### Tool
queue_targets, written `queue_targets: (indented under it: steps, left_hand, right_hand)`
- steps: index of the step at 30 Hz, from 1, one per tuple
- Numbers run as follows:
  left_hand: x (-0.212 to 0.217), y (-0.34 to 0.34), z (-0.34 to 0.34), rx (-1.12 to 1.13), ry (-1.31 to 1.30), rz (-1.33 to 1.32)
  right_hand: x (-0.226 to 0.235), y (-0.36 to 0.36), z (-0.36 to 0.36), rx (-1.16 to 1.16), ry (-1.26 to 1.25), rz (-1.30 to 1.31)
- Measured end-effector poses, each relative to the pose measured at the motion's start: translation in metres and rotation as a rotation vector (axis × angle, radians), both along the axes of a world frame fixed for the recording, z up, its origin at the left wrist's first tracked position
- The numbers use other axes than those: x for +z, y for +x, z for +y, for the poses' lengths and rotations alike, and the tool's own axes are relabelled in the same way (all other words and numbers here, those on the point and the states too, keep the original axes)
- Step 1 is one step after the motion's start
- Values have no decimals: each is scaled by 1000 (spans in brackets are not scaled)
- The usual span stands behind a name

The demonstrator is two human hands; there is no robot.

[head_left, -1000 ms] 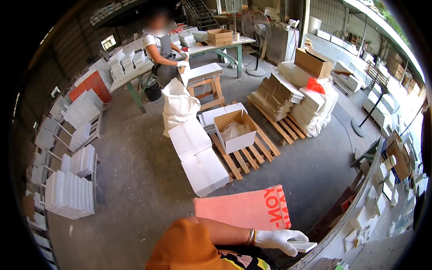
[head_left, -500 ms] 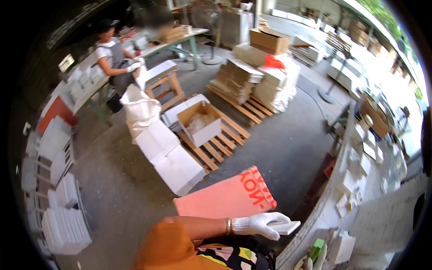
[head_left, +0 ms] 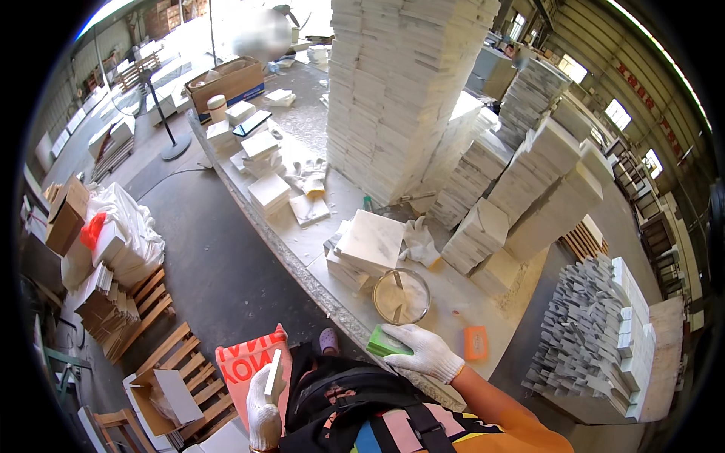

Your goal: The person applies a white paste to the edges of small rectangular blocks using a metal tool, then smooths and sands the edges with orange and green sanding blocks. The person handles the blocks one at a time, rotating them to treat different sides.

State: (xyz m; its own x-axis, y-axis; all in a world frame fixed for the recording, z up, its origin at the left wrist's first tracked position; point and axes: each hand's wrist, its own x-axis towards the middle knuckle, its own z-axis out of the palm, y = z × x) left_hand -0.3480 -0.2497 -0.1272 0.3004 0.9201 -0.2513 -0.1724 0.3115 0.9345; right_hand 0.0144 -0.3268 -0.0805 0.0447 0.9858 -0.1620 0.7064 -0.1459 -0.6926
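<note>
From the head view, your right hand (head_left: pixel 419 349) wraps its gloved fingers around a green sponge (head_left: pixel 384 344) at the table (head_left: pixel 302 249) edge, beside the round dish (head_left: pixel 401 296). Your left hand (head_left: pixel 263 404) pinches a thin white tile (head_left: pixel 273 371) upright, low beside you.

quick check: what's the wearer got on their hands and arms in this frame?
Both hands wear white knit work gloves: the right hand and the left hand. The right forearm has an orange long sleeve running up to the glove's ribbed cuff. The left arm's sleeve is out of view.
</note>
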Motion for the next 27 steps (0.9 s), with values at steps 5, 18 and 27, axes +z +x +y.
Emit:
queue_targets:
  steps: [5, 18, 27]
  left_hand:
    - [13, 20, 33, -71, -88, -51]
    - [20, 56, 110, -277, -197, -161]
    - [57, 38, 129, -244, -44, -94]
  right_hand:
    - [-27, 29, -34, -131, -225, -134]
    - [-61, 42, -31, -230, -379, -337]
    - [-68, 23, -6, -233, -249, -496]
